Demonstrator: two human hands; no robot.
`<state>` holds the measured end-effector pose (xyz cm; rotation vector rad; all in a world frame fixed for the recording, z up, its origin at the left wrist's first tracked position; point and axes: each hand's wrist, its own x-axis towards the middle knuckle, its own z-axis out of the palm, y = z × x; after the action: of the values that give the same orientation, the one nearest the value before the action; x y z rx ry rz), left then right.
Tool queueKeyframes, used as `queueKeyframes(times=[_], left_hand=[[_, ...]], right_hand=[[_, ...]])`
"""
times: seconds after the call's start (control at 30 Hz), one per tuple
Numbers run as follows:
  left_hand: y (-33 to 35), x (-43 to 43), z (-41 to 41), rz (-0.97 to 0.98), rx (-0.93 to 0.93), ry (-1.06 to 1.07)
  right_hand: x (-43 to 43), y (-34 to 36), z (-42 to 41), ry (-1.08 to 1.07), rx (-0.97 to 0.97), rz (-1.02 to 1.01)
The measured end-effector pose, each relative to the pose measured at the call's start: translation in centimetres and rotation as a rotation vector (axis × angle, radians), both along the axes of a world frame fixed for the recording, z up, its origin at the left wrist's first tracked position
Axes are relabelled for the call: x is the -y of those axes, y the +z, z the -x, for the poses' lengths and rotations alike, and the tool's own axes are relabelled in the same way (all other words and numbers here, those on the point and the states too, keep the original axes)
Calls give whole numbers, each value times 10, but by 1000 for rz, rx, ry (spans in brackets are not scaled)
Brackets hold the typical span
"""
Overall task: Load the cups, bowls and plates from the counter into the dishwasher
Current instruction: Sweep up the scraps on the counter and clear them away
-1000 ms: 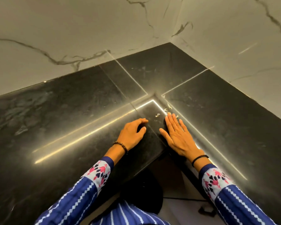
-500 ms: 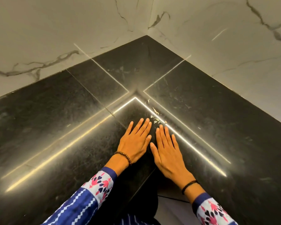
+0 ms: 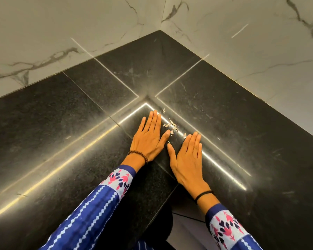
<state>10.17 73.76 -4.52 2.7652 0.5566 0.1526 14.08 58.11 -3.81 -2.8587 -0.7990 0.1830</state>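
My left hand [image 3: 148, 139] lies flat, palm down, on the black stone counter [image 3: 61, 132], fingers straight and close together pointing toward 12 o'clock, thumb spread out toward 2 o'clock. My right hand [image 3: 187, 159] lies flat just beside it at 4 o'clock, palm down as well, fingers straight, thumb reaching toward 11 o'clock and near the left thumb but apart from it. Neither hand holds anything. A few pale flakes [image 3: 170, 125] lie on the stone between the two sets of fingertips, at 1 o'clock of my left hand. The counter runs into a corner at 12 o'clock, where the two white marble walls [image 3: 79, 33] meet. Bright light streaks [image 3: 61, 165] cross the polished surface toward 8 o'clock and 4 o'clock. A beaded bracelet [image 3: 138, 154] sits on my left wrist, a black band [image 3: 203, 194] on my right, above blue patterned sleeves [image 3: 98, 210]. Where the cups, bowls and plates are I cannot tell from this view.
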Motion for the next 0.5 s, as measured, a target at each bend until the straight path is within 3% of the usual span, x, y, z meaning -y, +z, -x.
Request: queueKeyframes(times=[0.23,0.4,0.5], left_hand=[[1,-13,-20,121,45,-15],[11,-24,-33,331,118,40],[10,-31,-40,405,159,84]], right_hand=[[-38,3,-33,297,-34,6],[-69,9,-70,270,-195,-69],[-79,11,-88,362,-236,-156]])
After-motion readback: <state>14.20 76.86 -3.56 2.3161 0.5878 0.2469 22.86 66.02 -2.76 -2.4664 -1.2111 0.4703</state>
